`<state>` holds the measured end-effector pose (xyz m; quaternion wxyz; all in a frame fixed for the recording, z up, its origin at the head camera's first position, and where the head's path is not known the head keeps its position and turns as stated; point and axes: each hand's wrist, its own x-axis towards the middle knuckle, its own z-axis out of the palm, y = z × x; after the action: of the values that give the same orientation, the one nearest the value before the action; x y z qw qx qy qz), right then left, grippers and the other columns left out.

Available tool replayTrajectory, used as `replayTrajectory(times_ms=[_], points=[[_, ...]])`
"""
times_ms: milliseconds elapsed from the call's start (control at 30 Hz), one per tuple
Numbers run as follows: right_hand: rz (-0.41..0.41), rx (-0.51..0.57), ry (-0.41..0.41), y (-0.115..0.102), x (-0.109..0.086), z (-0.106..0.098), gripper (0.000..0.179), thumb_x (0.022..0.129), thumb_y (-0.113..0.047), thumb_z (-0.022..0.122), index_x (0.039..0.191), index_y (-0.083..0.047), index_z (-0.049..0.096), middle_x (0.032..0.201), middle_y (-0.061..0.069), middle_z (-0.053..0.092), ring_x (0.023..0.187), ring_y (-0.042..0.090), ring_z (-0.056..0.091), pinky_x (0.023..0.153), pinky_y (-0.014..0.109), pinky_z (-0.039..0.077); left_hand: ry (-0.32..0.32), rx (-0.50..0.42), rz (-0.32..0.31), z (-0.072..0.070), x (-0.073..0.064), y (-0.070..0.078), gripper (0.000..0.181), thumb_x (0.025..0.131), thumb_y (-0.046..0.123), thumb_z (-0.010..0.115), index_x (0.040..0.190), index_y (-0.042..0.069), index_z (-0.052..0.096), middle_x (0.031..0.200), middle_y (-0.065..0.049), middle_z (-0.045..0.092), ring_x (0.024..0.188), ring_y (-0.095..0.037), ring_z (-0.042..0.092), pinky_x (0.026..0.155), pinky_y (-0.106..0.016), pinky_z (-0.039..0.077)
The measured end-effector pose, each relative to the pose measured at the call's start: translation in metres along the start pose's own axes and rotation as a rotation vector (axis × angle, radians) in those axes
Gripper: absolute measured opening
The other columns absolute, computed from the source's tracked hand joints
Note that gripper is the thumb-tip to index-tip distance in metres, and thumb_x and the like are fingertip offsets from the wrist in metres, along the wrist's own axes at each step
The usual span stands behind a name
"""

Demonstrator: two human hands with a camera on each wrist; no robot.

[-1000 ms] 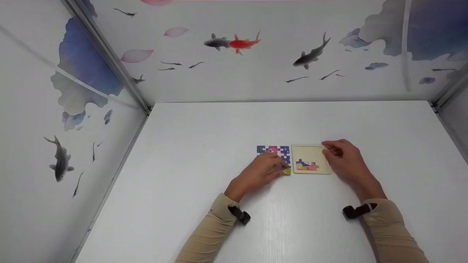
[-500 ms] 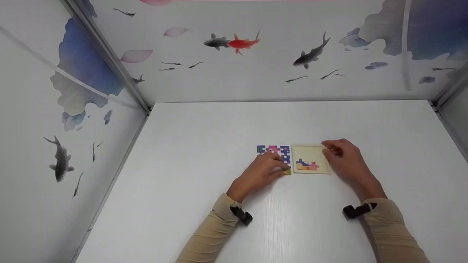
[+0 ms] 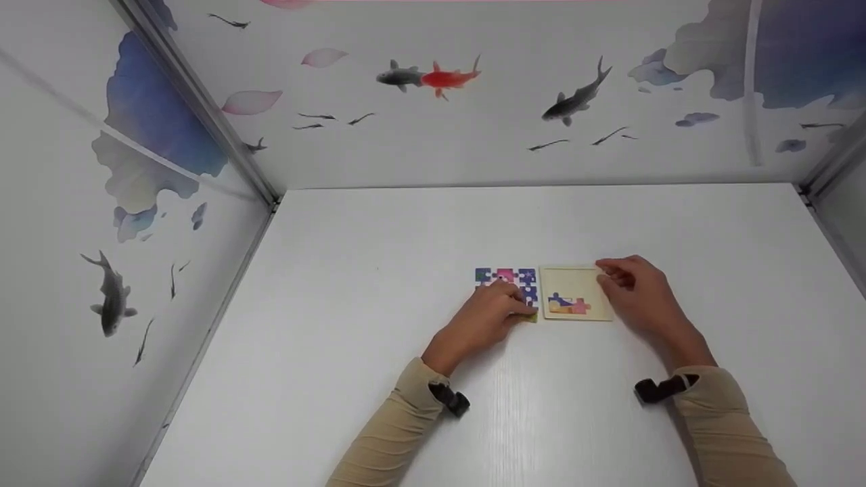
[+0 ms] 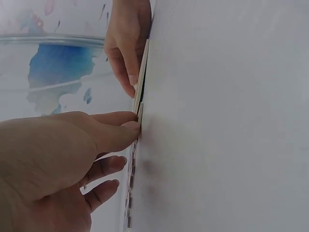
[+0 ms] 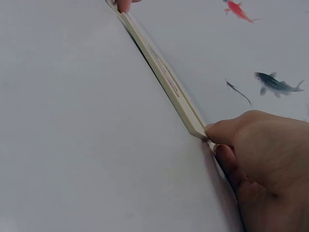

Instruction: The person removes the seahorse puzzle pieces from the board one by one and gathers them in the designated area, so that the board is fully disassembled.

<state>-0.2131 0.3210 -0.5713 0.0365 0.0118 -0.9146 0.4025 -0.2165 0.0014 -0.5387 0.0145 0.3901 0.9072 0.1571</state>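
My left hand lies over a square of colourful jigsaw pieces, hiding much of it. Thumb and forefinger pinch a yellowish puzzle piece at the near right corner; its thin edge shows between the fingertips in the left wrist view. Just right of the square is a shallow pale wooden puzzle tray. Several joined pieces in blue, orange and pink lie in its near left part. My right hand holds the tray's right edge, with the thumb at the rim in the right wrist view.
Everything rests on a white table. White panels with printed fish and petals rise at the back and left. Each wrist wears a black strap with a camera.
My left hand has shifted slightly to the right, and its forefinger and thumb have come together on the corner piece. The right hand and the tray have stayed in place.
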Motion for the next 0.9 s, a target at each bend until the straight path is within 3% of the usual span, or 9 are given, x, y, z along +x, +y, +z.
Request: replayTrajectory(times_ms=[200, 567, 900], points=[[-0.011, 0.008, -0.004, -0.0009, 0.0004, -0.0009, 0.040, 0.109, -0.031, 0.065, 0.146, -0.015, 0.068, 0.123, 0.008, 0.065, 0.108, 0.022, 0.059, 0.084, 0.007, 0.043, 0.017, -0.002, 0.010, -0.0016, -0.0021, 0.0004, 0.026, 0.103, 0.026, 0.076, 0.129, 0.027, 0.081, 0.124, 0.004, 0.072, 0.121, -0.014, 0.062, 0.106, -0.033, 0.051], [-0.026, 0.001, -0.003, -0.0016, -0.0001, -0.0012, 0.039, 0.110, -0.030, 0.065, 0.145, -0.013, 0.069, 0.121, 0.009, 0.065, 0.106, 0.022, 0.059, 0.083, 0.006, 0.042, 0.025, -0.021, -0.024, 0.0017, -0.0041, 0.0025, 0.026, 0.103, 0.029, 0.076, 0.128, 0.026, 0.082, 0.123, 0.005, 0.071, 0.121, -0.013, 0.061, 0.106, -0.032, 0.050], [-0.028, 0.005, 0.000, -0.0017, -0.0002, -0.0014, 0.039, 0.110, -0.029, 0.065, 0.145, -0.013, 0.069, 0.121, 0.009, 0.065, 0.106, 0.022, 0.058, 0.083, 0.006, 0.042, 0.027, -0.027, -0.049, -0.0001, 0.0023, 0.0074, 0.022, 0.103, 0.032, 0.076, 0.123, 0.024, 0.084, 0.125, 0.005, 0.070, 0.123, -0.014, 0.061, 0.109, -0.033, 0.051]])
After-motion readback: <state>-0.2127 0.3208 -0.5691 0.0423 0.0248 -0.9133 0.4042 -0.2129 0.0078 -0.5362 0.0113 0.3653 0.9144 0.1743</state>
